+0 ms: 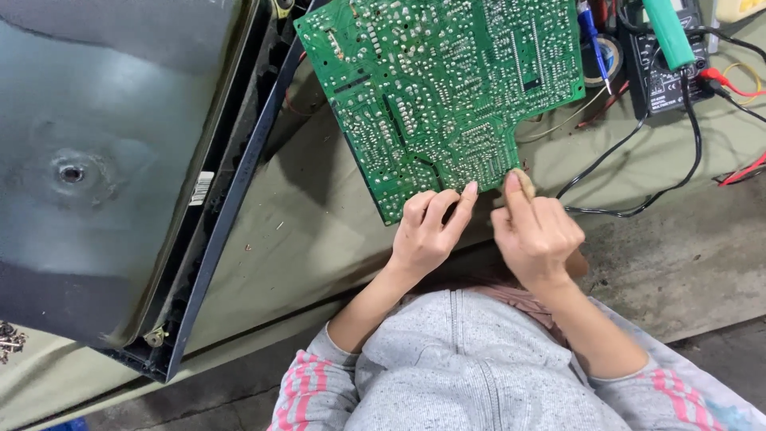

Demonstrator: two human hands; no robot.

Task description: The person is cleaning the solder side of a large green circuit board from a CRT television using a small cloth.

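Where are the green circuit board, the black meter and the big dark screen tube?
green circuit board (439, 88), head view, middle of its soldered side.
black meter (662, 80), head view, lower body below the green tool.
dark screen tube (88, 160), head view, its grey back surface.

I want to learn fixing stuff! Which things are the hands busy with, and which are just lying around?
In use:
- green circuit board, solder side up
- left hand, holding its lower edge
- right hand, pressing a small tan piece to the board

Lying about:
- old television shell
- black meter
- black wires
- blue pen-like tool
- tape roll
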